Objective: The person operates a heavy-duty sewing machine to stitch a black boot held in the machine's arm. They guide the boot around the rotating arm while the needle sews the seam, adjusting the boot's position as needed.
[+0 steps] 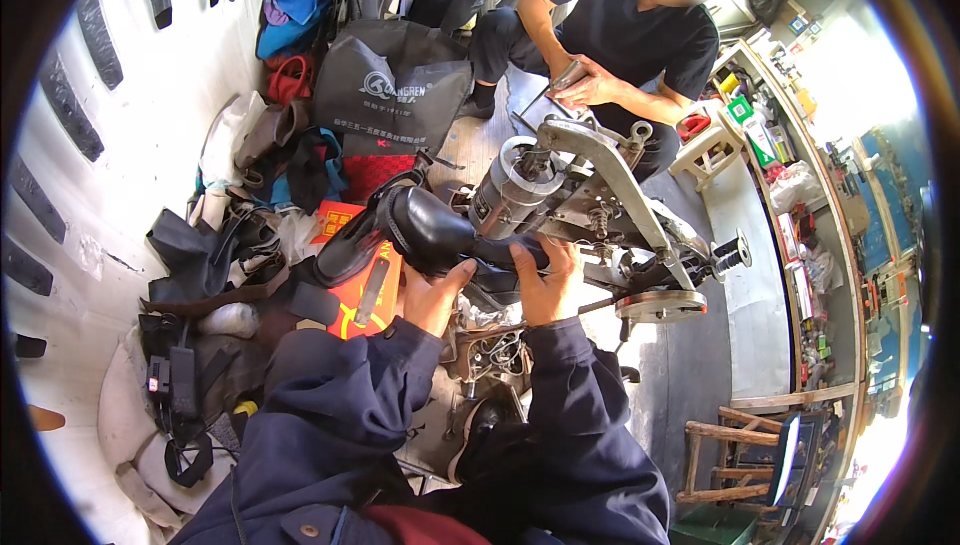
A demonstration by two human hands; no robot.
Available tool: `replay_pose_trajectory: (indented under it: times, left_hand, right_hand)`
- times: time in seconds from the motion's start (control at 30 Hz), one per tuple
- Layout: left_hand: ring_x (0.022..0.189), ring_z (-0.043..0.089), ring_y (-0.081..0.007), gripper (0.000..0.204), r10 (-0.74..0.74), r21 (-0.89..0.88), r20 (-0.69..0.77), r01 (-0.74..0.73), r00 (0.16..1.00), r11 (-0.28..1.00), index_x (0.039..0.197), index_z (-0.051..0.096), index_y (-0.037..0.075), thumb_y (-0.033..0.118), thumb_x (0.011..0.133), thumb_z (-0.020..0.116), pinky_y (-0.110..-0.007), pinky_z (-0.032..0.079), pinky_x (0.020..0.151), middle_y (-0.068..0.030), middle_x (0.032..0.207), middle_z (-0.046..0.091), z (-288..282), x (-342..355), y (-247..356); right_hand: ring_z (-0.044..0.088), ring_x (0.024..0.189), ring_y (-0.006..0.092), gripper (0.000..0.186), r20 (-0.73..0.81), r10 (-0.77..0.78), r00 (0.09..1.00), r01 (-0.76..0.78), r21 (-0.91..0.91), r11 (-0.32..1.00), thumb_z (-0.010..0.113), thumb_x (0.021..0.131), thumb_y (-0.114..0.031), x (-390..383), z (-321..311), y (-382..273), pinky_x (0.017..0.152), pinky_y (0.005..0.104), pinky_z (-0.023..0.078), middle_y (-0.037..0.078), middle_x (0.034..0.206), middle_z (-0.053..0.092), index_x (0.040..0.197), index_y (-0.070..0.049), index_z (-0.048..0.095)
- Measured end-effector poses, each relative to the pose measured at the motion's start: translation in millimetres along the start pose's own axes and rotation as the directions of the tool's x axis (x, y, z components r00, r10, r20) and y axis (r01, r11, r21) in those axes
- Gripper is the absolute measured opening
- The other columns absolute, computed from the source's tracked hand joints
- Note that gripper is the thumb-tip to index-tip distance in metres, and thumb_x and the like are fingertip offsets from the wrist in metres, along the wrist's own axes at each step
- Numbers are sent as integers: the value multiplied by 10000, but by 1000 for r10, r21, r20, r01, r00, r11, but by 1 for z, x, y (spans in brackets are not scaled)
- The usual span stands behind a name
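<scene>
Two bare hands work a black shoe [437, 227] at the near left of a metal machine [512, 188] as I look on from a distance. I judge the step in hand to be positioning the shoe at the machine; the next move calls for steady, two-sided support and a small turn. My left hand [428, 300], farther from the machine, reaches forward, thumb slanting against the shoe, fingers largely hidden behind it; how hard it squeezes, I cannot tell. My right hand [552, 280], just beside the machine, pinches the shoe's narrower part, thumb on top, forearm nearly straight ahead. Beyond the machine, a co-worker [630, 30] in black sits, hands occupied.
</scene>
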State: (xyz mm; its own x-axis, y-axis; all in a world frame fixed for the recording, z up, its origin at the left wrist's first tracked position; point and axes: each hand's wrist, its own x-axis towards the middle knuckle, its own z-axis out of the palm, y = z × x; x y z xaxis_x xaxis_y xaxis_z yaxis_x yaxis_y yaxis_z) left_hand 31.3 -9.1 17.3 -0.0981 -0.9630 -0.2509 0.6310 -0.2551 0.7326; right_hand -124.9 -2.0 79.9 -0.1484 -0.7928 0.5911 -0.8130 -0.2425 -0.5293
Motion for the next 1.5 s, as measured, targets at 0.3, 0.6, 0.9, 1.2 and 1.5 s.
replay_pose_trajectory:
  times: [0.3,0.6,0.9,1.2,1.5]
  left_hand:
    - [1004,572,-150,568,73,123,17,-74,997,990,1293,404,34,101,826,723,-285,415,826,-72,1156,580,-4,4,-4]
    - [858,609,-98,507,120,301,-4,-114,993,947,1231,520,119,306,815,742,-223,415,616,3,1057,625,-7,2,-2]
    - [968,616,-159,489,-5,243,-34,14,999,970,1209,563,13,207,804,757,-306,503,820,-67,1103,636,1,-10,16]
    - [988,614,-202,624,-36,232,-52,47,998,972,1275,486,66,265,774,802,-385,516,780,-83,1133,613,-3,-4,12]
    - [1025,615,-218,655,-27,228,-5,28,1000,973,1288,482,72,295,771,817,-427,509,813,-84,1180,608,-3,-6,12]
  right_hand:
    - [650,737,255,197,-20,238,971,-224,270,936,809,750,-143,2,12,6,717,345,498,127,802,689,873,-7,736]
    - [639,814,146,193,-25,258,966,-239,299,924,824,769,-129,4,12,3,812,278,477,80,845,712,903,-6,757]
    - [645,871,148,229,111,136,984,-154,171,973,706,852,-117,-5,-52,17,828,275,501,97,967,699,1042,10,712]
    - [649,629,176,435,87,626,775,-572,-326,753,717,821,-398,-59,-151,146,629,329,505,120,719,688,861,35,693]
    - [510,422,201,212,167,884,436,-891,-55,450,625,912,-244,-106,-110,206,406,363,429,73,632,556,953,-58,532]
